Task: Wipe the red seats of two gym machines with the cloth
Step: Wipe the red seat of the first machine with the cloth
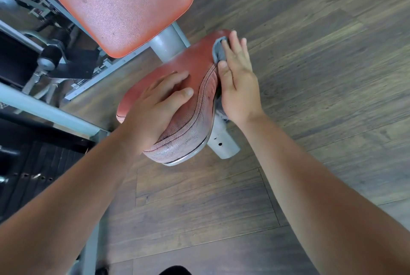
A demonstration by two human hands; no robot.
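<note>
1. my left hand (155,106) lies flat, fingers spread, on the red seat (195,61).
2. my right hand (237,81) presses the grey cloth (218,51) straight-fingered against the seat's right edge.
3. i judge the cloth soft and limp: best pinned under the palm.

Seat (195,68): red leather-like upholstery, finely cracked and crazed along its stitched side, with a dull sheen. Back pad (115,3): similar red covering, smoother, pebble-grained, glossier. Cloth (218,51): soft grey fabric, matt, crumpled. Seat post (224,143) and frame rail (44,108): grey painted metal, smooth, satin finish. Floor (310,30): dark wood-grain planks, matt, with streaked grain.
</note>
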